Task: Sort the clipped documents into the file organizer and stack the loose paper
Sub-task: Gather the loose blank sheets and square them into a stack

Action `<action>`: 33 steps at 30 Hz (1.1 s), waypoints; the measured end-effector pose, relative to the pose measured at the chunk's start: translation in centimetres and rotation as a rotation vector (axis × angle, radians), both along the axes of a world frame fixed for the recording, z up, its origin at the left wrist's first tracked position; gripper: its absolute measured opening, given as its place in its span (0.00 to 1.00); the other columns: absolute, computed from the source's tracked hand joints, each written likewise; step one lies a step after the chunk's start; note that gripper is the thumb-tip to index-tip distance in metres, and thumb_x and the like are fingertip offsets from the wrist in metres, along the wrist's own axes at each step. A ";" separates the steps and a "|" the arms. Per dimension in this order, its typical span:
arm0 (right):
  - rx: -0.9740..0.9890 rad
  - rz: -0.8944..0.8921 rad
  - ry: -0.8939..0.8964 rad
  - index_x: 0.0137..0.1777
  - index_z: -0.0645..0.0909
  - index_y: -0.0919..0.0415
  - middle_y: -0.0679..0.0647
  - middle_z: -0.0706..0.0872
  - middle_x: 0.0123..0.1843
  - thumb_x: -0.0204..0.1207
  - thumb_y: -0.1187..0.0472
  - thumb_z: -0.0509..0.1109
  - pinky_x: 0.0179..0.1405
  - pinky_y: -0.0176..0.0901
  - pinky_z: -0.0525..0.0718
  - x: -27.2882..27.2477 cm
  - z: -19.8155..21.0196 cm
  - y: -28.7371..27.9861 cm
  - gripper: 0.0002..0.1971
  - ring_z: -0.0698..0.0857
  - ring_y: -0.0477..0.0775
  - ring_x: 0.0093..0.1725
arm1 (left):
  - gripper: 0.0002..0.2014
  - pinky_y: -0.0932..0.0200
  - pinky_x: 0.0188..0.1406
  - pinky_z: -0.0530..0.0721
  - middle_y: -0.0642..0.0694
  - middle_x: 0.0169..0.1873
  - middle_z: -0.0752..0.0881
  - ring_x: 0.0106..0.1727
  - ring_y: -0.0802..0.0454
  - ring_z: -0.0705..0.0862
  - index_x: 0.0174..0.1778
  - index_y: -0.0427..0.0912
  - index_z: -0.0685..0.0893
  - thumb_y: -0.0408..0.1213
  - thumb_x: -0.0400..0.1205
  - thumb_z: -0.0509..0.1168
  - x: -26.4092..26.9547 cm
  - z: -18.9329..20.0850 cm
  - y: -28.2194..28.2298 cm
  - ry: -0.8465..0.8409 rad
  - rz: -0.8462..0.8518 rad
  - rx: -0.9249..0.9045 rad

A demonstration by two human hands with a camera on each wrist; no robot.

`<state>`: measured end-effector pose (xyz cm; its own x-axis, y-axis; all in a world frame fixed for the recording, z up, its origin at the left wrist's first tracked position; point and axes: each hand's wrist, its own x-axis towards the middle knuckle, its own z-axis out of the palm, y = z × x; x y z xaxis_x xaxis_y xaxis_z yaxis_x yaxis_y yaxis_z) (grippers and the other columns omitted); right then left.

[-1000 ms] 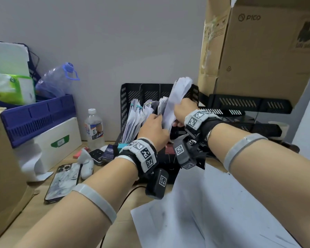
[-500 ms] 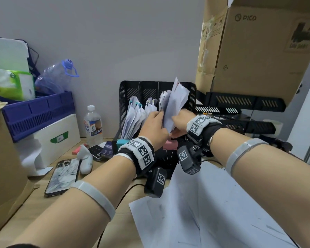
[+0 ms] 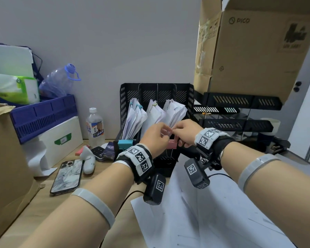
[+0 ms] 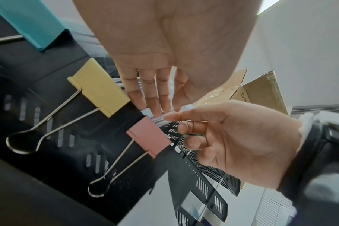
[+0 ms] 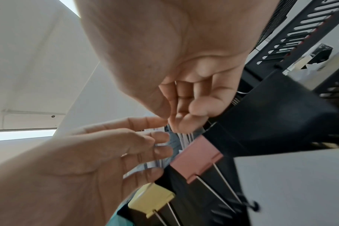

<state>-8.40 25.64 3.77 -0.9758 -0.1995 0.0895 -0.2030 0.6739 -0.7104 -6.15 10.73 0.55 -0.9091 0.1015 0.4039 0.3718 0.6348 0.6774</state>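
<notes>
Being pinched by both hands, left hand (image 3: 155, 136) and right hand (image 3: 183, 134), papers (image 3: 175, 111) in the organizer (image 3: 157, 92) are risking creasing against the pink clip (image 3: 172, 144).

Head: table viewed from above, forward and down | Wrists: aimed upward, close under the hands | Shared: pink binder clip (image 3: 172, 144) on file organizer (image 3: 157, 94) front.

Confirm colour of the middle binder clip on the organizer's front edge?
Yellow. The middle binder clip shows best in the left wrist view.
</notes>
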 end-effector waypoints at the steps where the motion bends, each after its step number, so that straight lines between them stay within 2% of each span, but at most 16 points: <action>1: -0.003 0.014 0.006 0.51 0.87 0.59 0.56 0.87 0.34 0.82 0.62 0.61 0.23 0.39 0.81 0.6 -0.3 0.5 0.11 0.84 0.51 0.27 | 0.12 0.58 0.49 0.84 0.47 0.50 0.88 0.48 0.51 0.86 0.58 0.45 0.86 0.32 0.82 0.62 0.4 -0.1 0.2 -0.022 -0.015 0.000; 3: -0.006 0.045 -0.008 0.50 0.88 0.59 0.53 0.86 0.34 0.82 0.62 0.62 0.21 0.38 0.79 1.9 -1.1 1.8 0.11 0.84 0.48 0.27 | 0.10 0.56 0.50 0.86 0.48 0.44 0.90 0.46 0.49 0.89 0.52 0.46 0.88 0.33 0.81 0.64 1.2 -0.5 0.8 -0.081 -0.064 -0.012; 5: 0.023 0.064 -0.058 0.51 0.88 0.58 0.53 0.86 0.35 0.83 0.62 0.63 0.21 0.37 0.78 3.3 -1.9 3.5 0.11 0.84 0.48 0.28 | 0.08 0.52 0.51 0.90 0.49 0.41 0.90 0.44 0.50 0.91 0.52 0.46 0.87 0.33 0.82 0.64 2.1 -0.9 1.9 -0.173 -0.137 -0.031; 8: 0.083 0.036 -0.171 0.56 0.87 0.58 0.53 0.87 0.39 0.84 0.62 0.62 0.28 0.40 0.83 5.6 -2.8 7.0 0.11 0.86 0.50 0.33 | 0.10 0.53 0.53 0.90 0.43 0.52 0.90 0.52 0.47 0.92 0.62 0.43 0.85 0.37 0.86 0.64 3.9 -1.4 4.2 -0.417 -0.276 -0.171; 10: 0.086 -0.022 -0.246 0.58 0.86 0.59 0.54 0.86 0.41 0.84 0.62 0.62 0.32 0.41 0.84 7.2 -3.4 9.7 0.11 0.86 0.51 0.35 | 0.14 0.51 0.57 0.90 0.40 0.60 0.88 0.59 0.45 0.91 0.68 0.43 0.82 0.40 0.87 0.65 4.8 -2.1 5.6 -0.595 -0.328 -0.273; 12: 0.092 -0.100 -0.282 0.57 0.85 0.60 0.54 0.86 0.42 0.84 0.62 0.62 0.38 0.44 0.84 8.9 -3.9 12.5 0.10 0.86 0.52 0.38 | 0.19 0.51 0.58 0.91 0.41 0.59 0.88 0.58 0.46 0.91 0.72 0.42 0.79 0.43 0.86 0.67 5.6 -3.1 6.7 -0.666 -0.313 -0.320; 15: 0.143 -0.237 -0.273 0.58 0.86 0.56 0.53 0.89 0.52 0.83 0.60 0.65 0.50 0.44 0.82 11.6 -4.8 17.0 0.10 0.87 0.53 0.51 | 0.25 0.52 0.53 0.93 0.45 0.54 0.87 0.54 0.51 0.90 0.74 0.42 0.76 0.45 0.82 0.72 6.1 -4.7 8.2 -0.636 -0.266 -0.352; 18: 0.205 -0.351 -0.230 0.64 0.86 0.54 0.49 0.85 0.62 0.84 0.57 0.66 0.54 0.39 0.75 14.7 -5.7 20.9 0.13 0.83 0.52 0.63 | 0.31 0.46 0.56 0.92 0.44 0.61 0.81 0.57 0.44 0.91 0.76 0.41 0.73 0.47 0.79 0.75 6.5 -5.5 9.7 -0.616 -0.224 -0.322; 20: 0.089 -0.450 -0.199 0.66 0.86 0.59 0.53 0.84 0.68 0.84 0.61 0.66 0.61 0.35 0.70 16.6 -6.6 22.8 0.14 0.81 0.52 0.65 | 0.35 0.45 0.56 0.91 0.41 0.66 0.79 0.58 0.41 0.89 0.79 0.40 0.69 0.47 0.79 0.75 6.7 -5.6 10.8 -0.582 -0.218 -0.325; 22: -0.060 -0.605 -0.115 0.66 0.87 0.63 0.54 0.85 0.68 0.83 0.65 0.66 0.62 0.34 0.69 18.8 -7.9 24.3 0.15 0.81 0.53 0.66 | 0.33 0.53 0.47 0.89 0.41 0.72 0.77 0.58 0.45 0.83 0.80 0.43 0.70 0.46 0.80 0.74 6.9 -5.8 12.0 -0.532 -0.236 -0.340; 24: -0.102 -0.748 -0.065 0.64 0.87 0.58 0.53 0.85 0.69 0.81 0.65 0.66 0.67 0.40 0.73 20.4 -9.1 25.5 0.15 0.81 0.54 0.65 | 0.28 0.60 0.37 0.83 0.43 0.73 0.78 0.57 0.47 0.79 0.77 0.45 0.76 0.46 0.81 0.73 6.8 -6.2 13.1 -0.485 -0.262 -0.358; 25: -0.091 -0.779 -0.083 0.66 0.86 0.56 0.53 0.83 0.72 0.80 0.64 0.66 0.72 0.44 0.72 21.0 -9.7 25.9 0.16 0.80 0.56 0.68 | 0.27 0.61 0.34 0.81 0.43 0.72 0.79 0.56 0.48 0.79 0.75 0.45 0.77 0.47 0.81 0.74 6.8 -6.4 13.6 -0.479 -0.268 -0.352; 26: -0.073 -0.785 -0.124 0.69 0.84 0.56 0.53 0.81 0.75 0.79 0.63 0.67 0.74 0.46 0.70 21.4 -10.0 26.1 0.18 0.78 0.57 0.73 | 0.28 0.61 0.35 0.80 0.44 0.71 0.79 0.56 0.47 0.79 0.75 0.44 0.78 0.48 0.80 0.74 6.8 -6.6 14.1 -0.478 -0.267 -0.345; 29: 0.049 -0.730 -0.273 0.74 0.79 0.65 0.58 0.78 0.78 0.83 0.63 0.64 0.75 0.45 0.69 22.2 -10.2 25.8 0.20 0.75 0.59 0.77 | 0.31 0.58 0.52 0.78 0.45 0.73 0.78 0.64 0.46 0.80 0.76 0.43 0.77 0.52 0.79 0.74 6.5 -7.0 15.5 -0.476 -0.278 -0.343; 30: 0.060 -0.723 -0.287 0.73 0.80 0.67 0.60 0.80 0.76 0.83 0.63 0.63 0.73 0.44 0.71 22.4 -10.3 25.5 0.20 0.77 0.60 0.76 | 0.32 0.58 0.54 0.77 0.45 0.74 0.78 0.68 0.45 0.80 0.76 0.43 0.77 0.52 0.79 0.74 6.4 -7.1 15.9 -0.471 -0.287 -0.342; 33: -0.010 -0.741 -0.272 0.69 0.81 0.74 0.64 0.83 0.73 0.81 0.64 0.64 0.71 0.48 0.75 22.7 -10.9 25.3 0.20 0.80 0.64 0.72 | 0.40 0.57 0.53 0.79 0.43 0.77 0.75 0.69 0.43 0.80 0.82 0.45 0.69 0.53 0.76 0.77 5.7 -7.6 16.4 -0.493 -0.269 -0.268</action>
